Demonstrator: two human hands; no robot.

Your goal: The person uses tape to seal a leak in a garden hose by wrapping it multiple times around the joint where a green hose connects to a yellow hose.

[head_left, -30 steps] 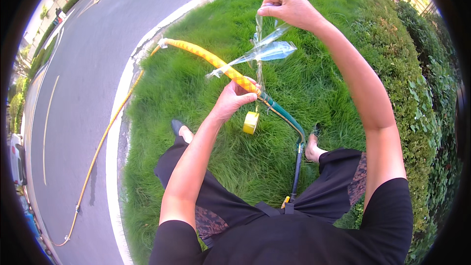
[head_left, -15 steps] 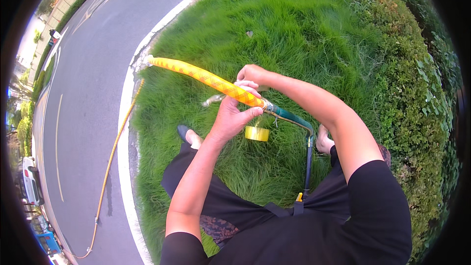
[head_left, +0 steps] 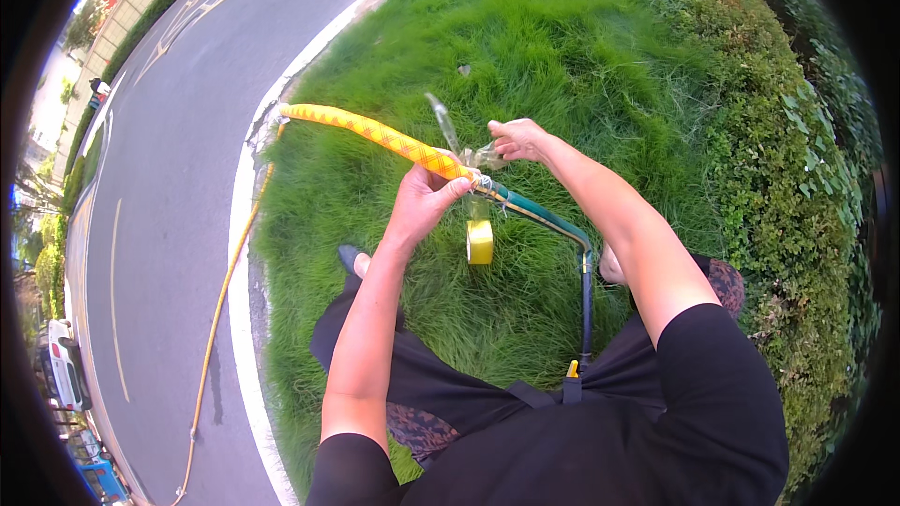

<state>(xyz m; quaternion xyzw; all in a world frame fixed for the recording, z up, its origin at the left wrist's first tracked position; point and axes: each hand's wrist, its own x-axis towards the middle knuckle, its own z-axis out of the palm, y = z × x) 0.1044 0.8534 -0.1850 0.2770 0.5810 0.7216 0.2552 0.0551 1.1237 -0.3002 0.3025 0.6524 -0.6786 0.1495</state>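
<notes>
1. Above the grass (head_left: 562, 47), the yellow hose (head_left: 375, 134) runs lengthwise away toward the kerb (head_left: 246, 225).
2. Left hand (head_left: 424, 201) wraps it; right hand (head_left: 517, 139) pinches clear tape (head_left: 445, 124).

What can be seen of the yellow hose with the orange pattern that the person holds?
The yellow hose looks like flexible plastic with an orange criss-cross pattern. It arches from the curb over the grass to the left hand, which grips its near end. There it meets a green pipe. The right hand holds clear tape at that joint.
</notes>
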